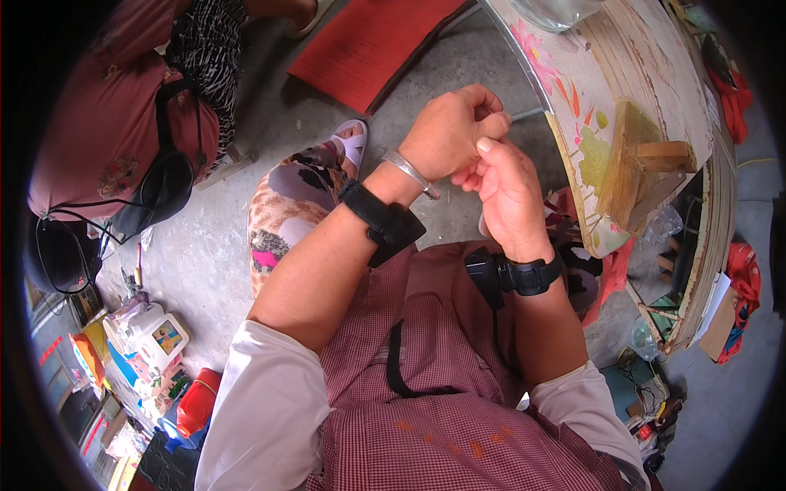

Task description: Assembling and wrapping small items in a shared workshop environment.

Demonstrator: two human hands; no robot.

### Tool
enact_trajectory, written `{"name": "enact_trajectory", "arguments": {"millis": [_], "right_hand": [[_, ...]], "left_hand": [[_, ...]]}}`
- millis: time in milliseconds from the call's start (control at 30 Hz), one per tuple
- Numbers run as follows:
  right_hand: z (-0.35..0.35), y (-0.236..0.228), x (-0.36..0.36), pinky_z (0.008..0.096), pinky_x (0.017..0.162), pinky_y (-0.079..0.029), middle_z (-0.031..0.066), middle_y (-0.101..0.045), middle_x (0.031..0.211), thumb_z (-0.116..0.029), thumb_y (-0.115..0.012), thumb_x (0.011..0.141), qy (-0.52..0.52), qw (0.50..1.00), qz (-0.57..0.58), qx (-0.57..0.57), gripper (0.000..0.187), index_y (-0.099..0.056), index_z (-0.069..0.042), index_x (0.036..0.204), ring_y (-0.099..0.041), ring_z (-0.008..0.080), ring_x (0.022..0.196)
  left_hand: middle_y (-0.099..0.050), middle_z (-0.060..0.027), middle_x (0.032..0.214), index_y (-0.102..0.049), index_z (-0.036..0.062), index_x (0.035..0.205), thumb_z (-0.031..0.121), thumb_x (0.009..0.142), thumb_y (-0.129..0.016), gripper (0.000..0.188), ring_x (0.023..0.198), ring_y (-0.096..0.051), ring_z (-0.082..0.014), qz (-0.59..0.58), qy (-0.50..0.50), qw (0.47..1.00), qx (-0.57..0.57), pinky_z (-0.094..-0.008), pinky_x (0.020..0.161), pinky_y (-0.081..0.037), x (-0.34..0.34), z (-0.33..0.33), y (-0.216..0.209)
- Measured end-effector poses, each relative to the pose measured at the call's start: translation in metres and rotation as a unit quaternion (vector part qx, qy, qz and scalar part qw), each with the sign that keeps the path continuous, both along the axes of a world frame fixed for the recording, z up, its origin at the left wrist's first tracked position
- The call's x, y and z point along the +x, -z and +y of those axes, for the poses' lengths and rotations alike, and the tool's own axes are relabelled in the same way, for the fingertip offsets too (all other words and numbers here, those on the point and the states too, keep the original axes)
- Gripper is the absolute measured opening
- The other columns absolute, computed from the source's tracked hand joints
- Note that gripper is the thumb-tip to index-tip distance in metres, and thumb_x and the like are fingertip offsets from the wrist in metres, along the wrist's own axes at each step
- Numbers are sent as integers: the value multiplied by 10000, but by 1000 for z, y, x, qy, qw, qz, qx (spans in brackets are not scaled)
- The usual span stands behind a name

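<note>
Just left of the flowered table [565, 53], both hands meet in the air, touching at the fingertips. The left hand [452, 135] has its fingers bent inward, the thumb up against the curled index finger; the right hand [513, 195] is half closed, its thumb tip reaching to the left one's fingers. Whether something thin is pinched there (a thread or sliver would be lost at this scale) I cannot tell. The nearest separate thing, a wooden stand [630, 168], sits on the table, touched by neither hand. A red sheet [372, 49] lies left of the table, out of the hands' grip. As to progress, nothing visibly finished or half-made shows at the fingers, so what is done and what is left cannot be read; the fingertip work itself seems underway.
</note>
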State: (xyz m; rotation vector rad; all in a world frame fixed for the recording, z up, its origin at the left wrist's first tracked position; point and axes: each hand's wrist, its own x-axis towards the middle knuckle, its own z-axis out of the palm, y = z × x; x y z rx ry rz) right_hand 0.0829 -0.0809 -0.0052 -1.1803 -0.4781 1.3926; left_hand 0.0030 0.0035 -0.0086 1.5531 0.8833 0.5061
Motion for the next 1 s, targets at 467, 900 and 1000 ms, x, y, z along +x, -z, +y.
{"name": "enact_trajectory", "arguments": {"millis": [467, 900, 1000], "right_hand": [[-1, 4, -3, 247, 560, -386, 74, -535, 655, -345, -402, 796, 24, 999, 44, 19, 356, -501, -7, 750, -520, 152, 599], [-1, 3, -4, 238, 564, -383, 61, -527, 681, -265, -418, 772, 11, 999, 34, 37, 262, -503, -17, 782, -514, 139, 614], [-1, 4, -3, 236, 563, -384, 58, -524, 682, -257, -413, 773, 7, 999, 29, 39, 259, -504, -15, 798, -512, 135, 611]], "left_hand": [[-570, -52, 642, -541, -8, 872, 233, 755, -552, 267, 507, -517, -80, -9, -7, 1000, 0, -215, 483, -430, 1, -1, -5], [-561, -40, 640, -545, 1, 877, 236, 747, -551, 269, 538, -516, -85, -18, -7, 1000, -17, -222, 505, -432, 0, -1, -8], [-563, -42, 646, -549, 7, 877, 238, 744, -552, 267, 556, -520, -90, -13, -7, 1000, -22, -227, 523, -435, 1, -1, -8]]}}
